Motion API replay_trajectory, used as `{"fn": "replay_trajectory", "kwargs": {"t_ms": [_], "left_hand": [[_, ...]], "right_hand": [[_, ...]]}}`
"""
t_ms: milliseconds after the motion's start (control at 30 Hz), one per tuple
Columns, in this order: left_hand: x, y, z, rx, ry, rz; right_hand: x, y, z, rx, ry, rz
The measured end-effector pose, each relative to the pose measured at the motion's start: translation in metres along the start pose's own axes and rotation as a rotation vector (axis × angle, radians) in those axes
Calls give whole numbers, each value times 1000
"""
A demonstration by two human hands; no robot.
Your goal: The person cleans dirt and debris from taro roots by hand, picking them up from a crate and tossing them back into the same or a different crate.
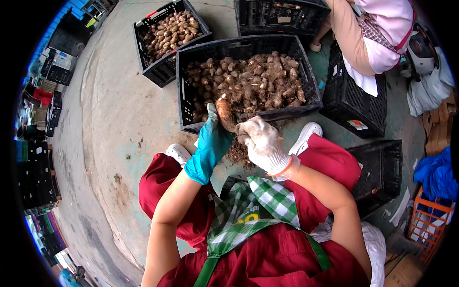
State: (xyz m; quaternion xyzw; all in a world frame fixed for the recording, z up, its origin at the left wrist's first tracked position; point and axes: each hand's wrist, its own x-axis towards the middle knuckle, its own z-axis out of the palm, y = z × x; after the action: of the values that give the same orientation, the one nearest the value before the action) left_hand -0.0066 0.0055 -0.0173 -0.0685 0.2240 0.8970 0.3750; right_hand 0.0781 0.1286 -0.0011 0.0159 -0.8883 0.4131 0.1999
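My left hand (211,147), in a blue rubber glove, holds a brown taro corm (225,110) upright, its pale pinkish tip pointing away from me. At the corm's lower end is my right hand (259,139) in a dirty white knit glove, its fingers curled against the corm. Whether the right fingers also grip a small tool is hidden. Just beyond both hands stands a black plastic crate (183,89) filled with hairy, unclean taro corms (251,82). Below the hands, a heap of root fibres and peelings (239,152) lies on the floor between my white shoes.
Cleaner corms (175,30) fill a second black crate (150,68) at the far left. Stacked crates (283,19) stand behind. A person (373,39) sits on an upturned crate (353,97) at right. Near my right knee is a black crate (380,172) with a small piece inside.
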Motion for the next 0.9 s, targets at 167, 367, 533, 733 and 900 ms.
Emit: {"fn": "replay_trajectory", "kwargs": {"t_ms": [167, 367, 533, 733, 900], "left_hand": [[-3, 9, -1, 82, -86, -14], [-11, -10, 11, 269, 181, -142], [-13, -19, 9, 442, 46, -194], [-6, -23, -15, 757, -299, 107], [1, -21, -8, 293, -143, -67]], "right_hand": [[16, 0, -20, 125, 219, -32], [22, -4, -27, 229, 111, 85], [25, -2, -22, 230, 180, 138], [23, 1, -21, 228, 185, 140], [10, 2, -8, 139, 67, 52]]}}
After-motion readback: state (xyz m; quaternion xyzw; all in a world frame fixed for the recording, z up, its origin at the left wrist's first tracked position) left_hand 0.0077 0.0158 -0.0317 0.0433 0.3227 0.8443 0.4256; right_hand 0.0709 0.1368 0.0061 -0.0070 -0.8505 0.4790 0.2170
